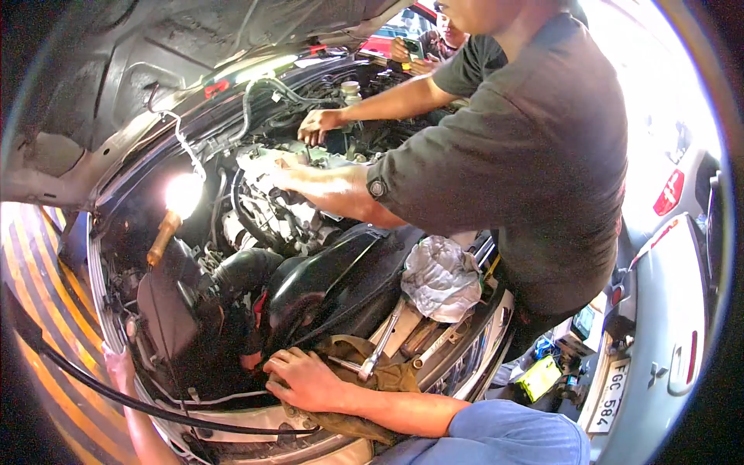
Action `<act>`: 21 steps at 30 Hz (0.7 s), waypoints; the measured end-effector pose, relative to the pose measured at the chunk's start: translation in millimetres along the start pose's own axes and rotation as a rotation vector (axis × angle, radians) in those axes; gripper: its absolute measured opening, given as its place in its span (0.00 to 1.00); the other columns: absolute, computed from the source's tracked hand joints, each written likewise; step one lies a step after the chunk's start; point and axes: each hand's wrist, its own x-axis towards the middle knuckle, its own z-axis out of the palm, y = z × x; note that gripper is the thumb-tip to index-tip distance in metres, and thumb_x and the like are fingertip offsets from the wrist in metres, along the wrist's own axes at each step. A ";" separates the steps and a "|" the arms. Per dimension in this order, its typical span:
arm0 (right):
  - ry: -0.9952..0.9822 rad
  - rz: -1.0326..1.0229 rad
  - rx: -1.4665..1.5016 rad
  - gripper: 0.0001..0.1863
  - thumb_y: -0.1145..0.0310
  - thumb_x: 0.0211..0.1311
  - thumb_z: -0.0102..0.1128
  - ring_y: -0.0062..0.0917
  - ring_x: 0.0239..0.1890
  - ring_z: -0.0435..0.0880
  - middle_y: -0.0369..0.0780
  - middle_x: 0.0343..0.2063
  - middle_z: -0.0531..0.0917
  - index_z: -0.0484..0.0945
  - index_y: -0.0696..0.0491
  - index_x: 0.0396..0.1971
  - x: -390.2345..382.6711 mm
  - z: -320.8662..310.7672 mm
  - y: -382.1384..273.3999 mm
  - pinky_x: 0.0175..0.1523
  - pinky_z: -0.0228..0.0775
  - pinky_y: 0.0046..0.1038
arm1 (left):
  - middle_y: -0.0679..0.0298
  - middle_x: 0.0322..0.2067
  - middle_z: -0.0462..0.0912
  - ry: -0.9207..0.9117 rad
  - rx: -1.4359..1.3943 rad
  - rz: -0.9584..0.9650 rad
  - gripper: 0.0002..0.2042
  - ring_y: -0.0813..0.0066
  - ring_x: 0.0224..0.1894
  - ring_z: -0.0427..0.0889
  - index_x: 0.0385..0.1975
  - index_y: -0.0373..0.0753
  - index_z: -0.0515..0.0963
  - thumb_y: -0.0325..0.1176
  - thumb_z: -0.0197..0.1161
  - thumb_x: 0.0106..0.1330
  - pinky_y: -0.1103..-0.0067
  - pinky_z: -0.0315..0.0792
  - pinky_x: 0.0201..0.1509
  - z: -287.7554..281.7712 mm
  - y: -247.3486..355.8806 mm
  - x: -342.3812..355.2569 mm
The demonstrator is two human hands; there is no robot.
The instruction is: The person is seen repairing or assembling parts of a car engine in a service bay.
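My right hand (305, 380) rests on the front edge of the open engine bay, fingers spread and lightly bent, holding nothing. Beside it a ratchet wrench (372, 359) lies on an olive-brown cloth (397, 377). At the far left, my left hand (119, 367) leans on the fender edge (113, 310); its fingers are too hidden to read. Before me is the engine (291, 221), where a co-worker in a dark shirt has both hands, one (293, 172) nearer and one (319, 124) farther. Exactly what those hands hold is unclear.
A lit work lamp (184, 195) hangs over the left side from the raised hood (101, 93). A crumpled grey cloth (442, 277) and a combination wrench (442, 341) lie on the front panel. Another person holds a phone (414, 48) behind. A silver car (659, 310) stands right.
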 end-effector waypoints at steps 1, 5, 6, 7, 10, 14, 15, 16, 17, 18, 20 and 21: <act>-0.012 -0.003 0.000 0.17 0.59 0.63 0.58 0.41 0.52 0.75 0.43 0.46 0.77 0.76 0.54 0.45 -0.2 0.5 -0.4 0.55 0.67 0.43 | 0.43 0.43 0.81 -0.016 0.004 -0.012 0.37 0.44 0.47 0.80 0.55 0.34 0.66 0.58 0.66 0.56 0.59 0.72 0.49 -1.3 -2.8 0.4; 0.022 -0.022 0.005 0.16 0.59 0.63 0.58 0.41 0.50 0.76 0.44 0.44 0.78 0.76 0.55 0.44 -0.4 4.3 2.5 0.54 0.68 0.41 | 0.42 0.50 0.77 -0.095 0.013 -0.048 0.33 0.42 0.54 0.77 0.61 0.36 0.63 0.44 0.65 0.60 0.59 0.71 0.56 -0.1 -8.5 4.7; 0.040 -0.032 0.016 0.16 0.59 0.63 0.58 0.42 0.50 0.76 0.45 0.43 0.78 0.76 0.56 0.44 -0.4 5.3 3.8 0.54 0.68 0.40 | 0.41 0.52 0.76 -0.117 0.013 -0.053 0.32 0.42 0.55 0.76 0.63 0.36 0.62 0.40 0.65 0.60 0.59 0.70 0.58 1.9 -7.9 6.0; 0.033 -0.028 0.016 0.16 0.59 0.63 0.58 0.42 0.50 0.76 0.45 0.43 0.78 0.76 0.56 0.44 -0.5 5.5 4.1 0.54 0.68 0.40 | 0.41 0.54 0.75 -0.151 0.019 -0.082 0.33 0.42 0.57 0.75 0.65 0.37 0.60 0.39 0.65 0.61 0.60 0.70 0.59 1.1 -5.6 6.6; 0.044 -0.038 0.059 0.17 0.59 0.63 0.58 0.43 0.49 0.76 0.46 0.43 0.78 0.76 0.57 0.44 0.2 4.9 5.1 0.54 0.68 0.41 | 0.41 0.55 0.75 -0.102 0.093 -0.048 0.34 0.41 0.57 0.75 0.65 0.38 0.60 0.39 0.65 0.61 0.60 0.70 0.59 11.6 -18.9 9.9; 0.019 -0.055 0.071 0.17 0.60 0.63 0.58 0.43 0.49 0.77 0.47 0.43 0.78 0.76 0.58 0.44 3.0 2.3 -2.2 0.54 0.69 0.40 | 0.41 0.55 0.75 -0.081 0.102 -0.111 0.35 0.41 0.57 0.75 0.66 0.39 0.59 0.42 0.65 0.60 0.59 0.69 0.59 9.3 -41.0 21.7; 0.011 -0.069 0.077 0.17 0.60 0.63 0.58 0.43 0.49 0.77 0.47 0.43 0.78 0.76 0.58 0.44 3.4 2.1 -6.5 0.54 0.69 0.40 | 0.41 0.55 0.75 -0.072 0.111 -0.116 0.35 0.41 0.57 0.75 0.66 0.39 0.59 0.42 0.65 0.60 0.59 0.69 0.59 1.2 -52.0 23.2; 0.022 -0.047 0.060 0.17 0.60 0.63 0.58 0.43 0.49 0.77 0.47 0.43 0.78 0.76 0.58 0.44 3.6 1.6 -2.6 0.54 0.69 0.40 | 0.41 0.55 0.75 -0.104 0.095 -0.112 0.35 0.41 0.56 0.75 0.66 0.39 0.60 0.41 0.65 0.60 0.59 0.70 0.59 5.4 -35.1 20.0; 0.015 -0.028 0.075 0.17 0.60 0.63 0.58 0.43 0.50 0.76 0.46 0.43 0.78 0.76 0.58 0.44 2.5 0.1 -0.1 0.54 0.69 0.40 | 0.41 0.55 0.75 -0.132 0.080 -0.105 0.35 0.41 0.56 0.76 0.65 0.39 0.60 0.41 0.65 0.59 0.59 0.70 0.59 5.5 -15.6 15.2; 0.008 -0.020 0.097 0.17 0.60 0.63 0.58 0.43 0.50 0.76 0.46 0.44 0.78 0.76 0.58 0.44 1.3 -1.2 0.1 0.54 0.69 0.40 | 0.41 0.55 0.75 -0.138 0.067 -0.090 0.35 0.41 0.56 0.76 0.65 0.39 0.60 0.41 0.65 0.59 0.59 0.70 0.59 0.6 -1.8 10.8; 0.012 -0.001 0.089 0.17 0.60 0.63 0.58 0.43 0.50 0.76 0.47 0.44 0.78 0.76 0.58 0.44 0.7 0.4 3.0 0.54 0.69 0.41 | 0.40 0.54 0.75 -0.170 0.048 -0.104 0.34 0.42 0.55 0.76 0.64 0.37 0.61 0.39 0.65 0.58 0.60 0.70 0.58 0.6 18.2 6.1; 0.015 0.013 0.080 0.17 0.60 0.63 0.58 0.44 0.50 0.76 0.47 0.44 0.78 0.76 0.58 0.44 -0.5 0.4 5.0 0.54 0.69 0.41 | 0.40 0.54 0.75 -0.182 0.038 -0.081 0.34 0.42 0.55 0.76 0.64 0.37 0.61 0.39 0.65 0.58 0.60 0.70 0.58 13.0 28.6 9.5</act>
